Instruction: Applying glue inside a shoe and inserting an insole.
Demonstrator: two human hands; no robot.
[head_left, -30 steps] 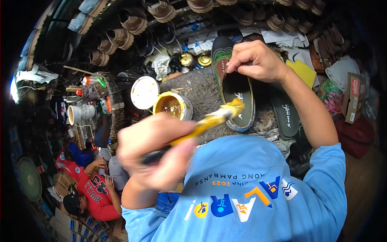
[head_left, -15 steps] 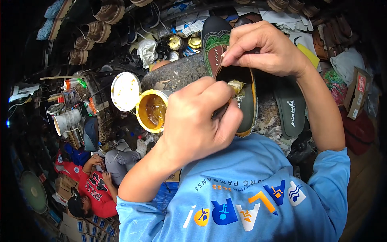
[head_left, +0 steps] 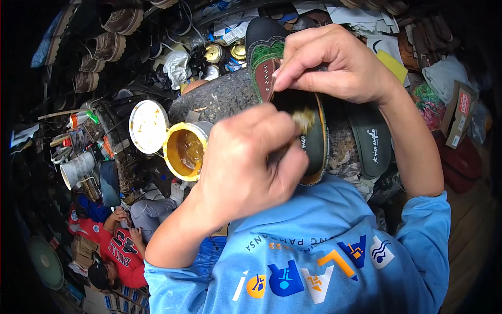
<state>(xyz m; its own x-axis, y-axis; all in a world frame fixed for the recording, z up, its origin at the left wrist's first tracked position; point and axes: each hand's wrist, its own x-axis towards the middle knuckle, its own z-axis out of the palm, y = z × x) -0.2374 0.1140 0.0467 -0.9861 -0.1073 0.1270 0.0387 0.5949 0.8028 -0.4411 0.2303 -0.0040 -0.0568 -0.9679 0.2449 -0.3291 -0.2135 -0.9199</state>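
A leather shoe [head_left: 265, 78] with a dark toe, green band and brown lacing panel lies in front of me, toe pointing away. My right hand [head_left: 332, 65] pinches the edge of its brown upper, holding the opening apart. Closed around a short tool, apparently a glue brush, is my left hand [head_left: 251, 157]. The brush's yellowish, glue-coated tip [head_left: 303, 120] is over the dark insole inside the shoe, blurred by motion. My fist hides its handle. Left of that hand, an uncapped can of amber glue [head_left: 186, 152] is tilted, its white lid [head_left: 148, 126] hanging beside it.
A loose dark insole [head_left: 369, 141] lies right of the shoe on a rough dark work surface [head_left: 222, 99]. Brown shoes [head_left: 112, 47] sit on a rack at far left. Lower left, a person in red [head_left: 125, 256] sits nearby. A cardboard box [head_left: 457, 115] stands at right.
My left hand and the brush tip have shifted slightly left and down within the view. The whole scene has slid a little left; my right hand keeps its pinch on the shoe.
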